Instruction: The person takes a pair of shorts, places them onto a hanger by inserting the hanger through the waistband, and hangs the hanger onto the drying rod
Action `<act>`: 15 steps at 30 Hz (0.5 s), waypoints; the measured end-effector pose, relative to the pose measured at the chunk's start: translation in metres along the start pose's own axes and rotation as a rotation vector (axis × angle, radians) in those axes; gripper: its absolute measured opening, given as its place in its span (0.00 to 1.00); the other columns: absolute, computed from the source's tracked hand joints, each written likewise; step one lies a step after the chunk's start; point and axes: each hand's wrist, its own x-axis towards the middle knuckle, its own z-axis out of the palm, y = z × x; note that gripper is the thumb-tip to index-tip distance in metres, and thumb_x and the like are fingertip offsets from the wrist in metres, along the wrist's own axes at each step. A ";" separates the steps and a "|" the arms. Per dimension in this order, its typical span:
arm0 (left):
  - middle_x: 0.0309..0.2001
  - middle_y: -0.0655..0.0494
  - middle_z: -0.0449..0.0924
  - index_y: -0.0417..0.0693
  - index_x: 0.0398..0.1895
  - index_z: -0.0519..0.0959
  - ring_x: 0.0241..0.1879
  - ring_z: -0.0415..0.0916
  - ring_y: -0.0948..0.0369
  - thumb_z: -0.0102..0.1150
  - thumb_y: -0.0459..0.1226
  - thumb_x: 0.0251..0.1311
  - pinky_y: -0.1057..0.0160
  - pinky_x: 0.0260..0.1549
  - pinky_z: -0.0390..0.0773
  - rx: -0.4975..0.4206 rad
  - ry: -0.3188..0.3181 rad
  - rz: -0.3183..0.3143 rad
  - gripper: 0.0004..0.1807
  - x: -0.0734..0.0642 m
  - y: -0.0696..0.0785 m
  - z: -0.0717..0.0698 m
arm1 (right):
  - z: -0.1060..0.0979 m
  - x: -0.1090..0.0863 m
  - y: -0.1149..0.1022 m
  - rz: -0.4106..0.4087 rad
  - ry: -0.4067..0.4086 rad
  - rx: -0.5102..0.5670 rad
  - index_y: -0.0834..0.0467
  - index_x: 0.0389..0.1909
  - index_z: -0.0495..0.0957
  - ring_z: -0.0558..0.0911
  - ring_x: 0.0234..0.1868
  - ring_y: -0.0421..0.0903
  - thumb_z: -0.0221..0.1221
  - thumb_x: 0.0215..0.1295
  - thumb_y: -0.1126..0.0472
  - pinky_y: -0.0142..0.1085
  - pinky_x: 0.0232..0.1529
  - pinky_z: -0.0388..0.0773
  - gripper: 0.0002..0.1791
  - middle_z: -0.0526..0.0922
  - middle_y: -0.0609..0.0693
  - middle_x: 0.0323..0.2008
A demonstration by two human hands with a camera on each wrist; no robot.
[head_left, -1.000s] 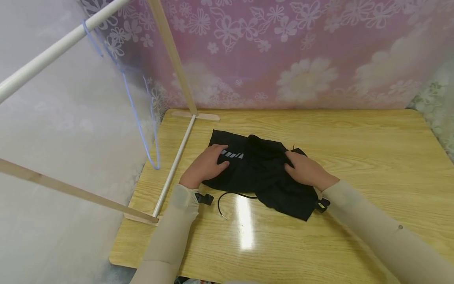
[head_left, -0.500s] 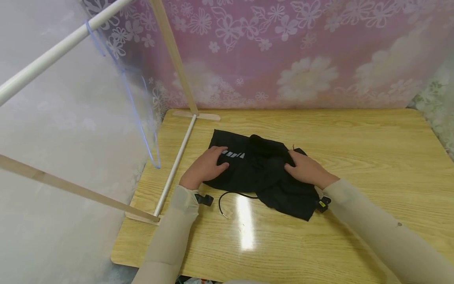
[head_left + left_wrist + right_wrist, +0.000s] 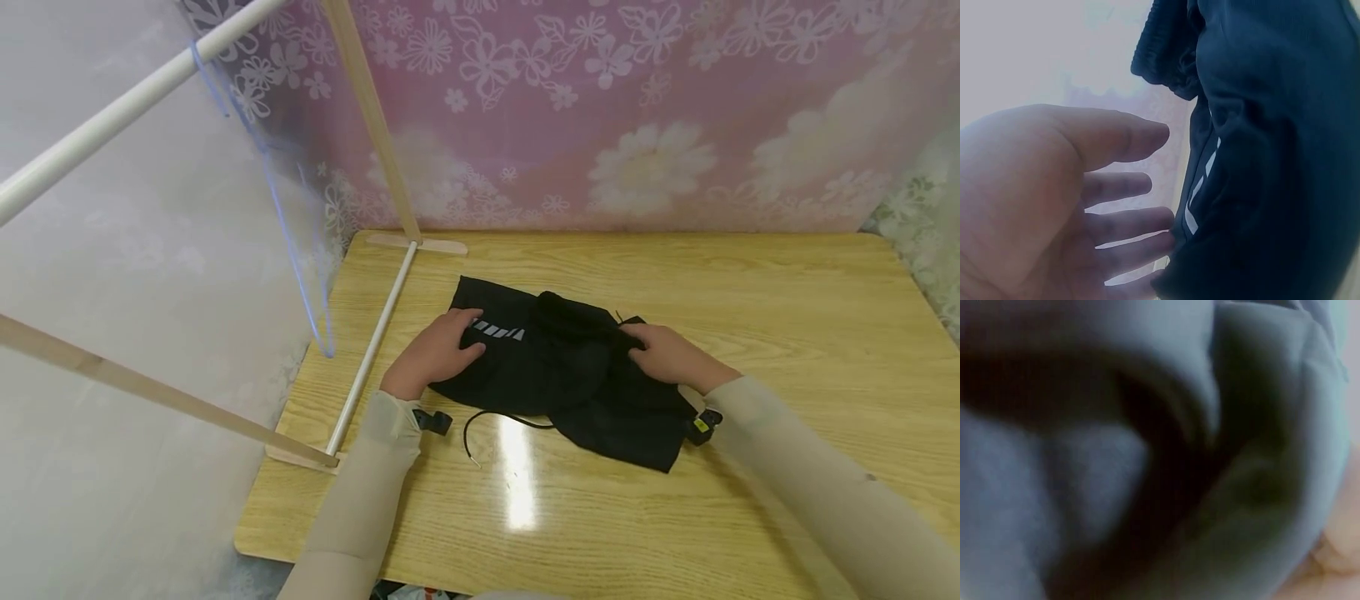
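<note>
Black shorts (image 3: 570, 375) with an elastic gathered edge and white slanted stripes (image 3: 498, 331) lie rumpled on the table. A dark drawstring (image 3: 487, 412) trails from their near side. My left hand (image 3: 435, 354) is at the left end beside the stripes; in the left wrist view that hand (image 3: 1079, 194) has fairly straight, spread fingers touching the cloth. My right hand (image 3: 671, 354) pinches the cloth at the right end. Dark blurred fabric (image 3: 1147, 487) fills most of the right wrist view, hiding the fingertips.
A rack of white pipes (image 3: 112, 117) and wooden bars (image 3: 371, 108) stands along the table's left side. A blue wire hanger (image 3: 281, 208) hangs from its top rail. The wooden table (image 3: 810, 350) meets a pink floral backdrop (image 3: 562, 150) at the back.
My right hand has shifted to the right, drawing the shorts slightly that way and toward me. My left hand has stayed nearly still. The hanger has swung a little.
</note>
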 end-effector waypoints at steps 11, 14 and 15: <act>0.77 0.47 0.64 0.51 0.80 0.62 0.75 0.63 0.48 0.56 0.49 0.76 0.47 0.71 0.65 0.030 -0.015 -0.051 0.34 0.002 0.001 0.004 | -0.022 -0.018 0.028 0.033 0.011 -0.003 0.77 0.71 0.63 0.69 0.20 0.47 0.45 0.79 0.67 0.50 0.44 0.71 0.26 0.65 0.80 0.68; 0.74 0.47 0.67 0.51 0.79 0.63 0.69 0.69 0.49 0.57 0.49 0.75 0.47 0.69 0.69 0.022 -0.017 -0.046 0.33 0.001 0.002 0.004 | -0.027 -0.021 0.037 0.039 0.034 -0.023 0.77 0.70 0.64 0.76 0.29 0.53 0.45 0.78 0.67 0.53 0.47 0.71 0.25 0.67 0.80 0.67; 0.73 0.47 0.68 0.51 0.79 0.64 0.67 0.72 0.49 0.57 0.49 0.75 0.47 0.67 0.70 0.022 -0.017 -0.043 0.33 0.001 0.002 0.004 | -0.028 -0.021 0.039 0.040 0.041 -0.026 0.77 0.70 0.64 0.78 0.33 0.56 0.45 0.78 0.67 0.53 0.47 0.71 0.25 0.68 0.80 0.66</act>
